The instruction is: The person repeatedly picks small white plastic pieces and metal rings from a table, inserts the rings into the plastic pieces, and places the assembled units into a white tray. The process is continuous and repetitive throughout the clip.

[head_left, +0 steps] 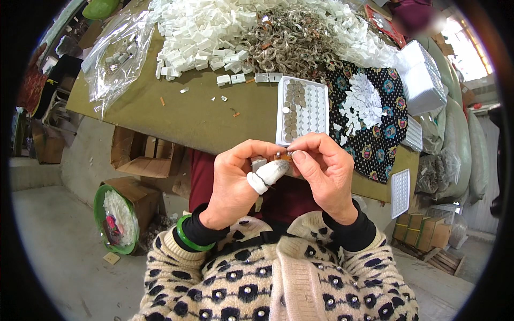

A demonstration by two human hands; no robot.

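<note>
At olive tabletop (193,115): left hand (231,179), right hand (331,179), grip pinching orange piece (284,156) with ribbed metal.

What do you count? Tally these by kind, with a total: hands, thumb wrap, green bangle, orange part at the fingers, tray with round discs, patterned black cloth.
Hands (left hand and right hand): 2
White thumb wrap: 1
Green bangle: 1
Small orange part: 1
Tray with round discs: 1
Patterned black cloth: 1
Total: 7
</note>
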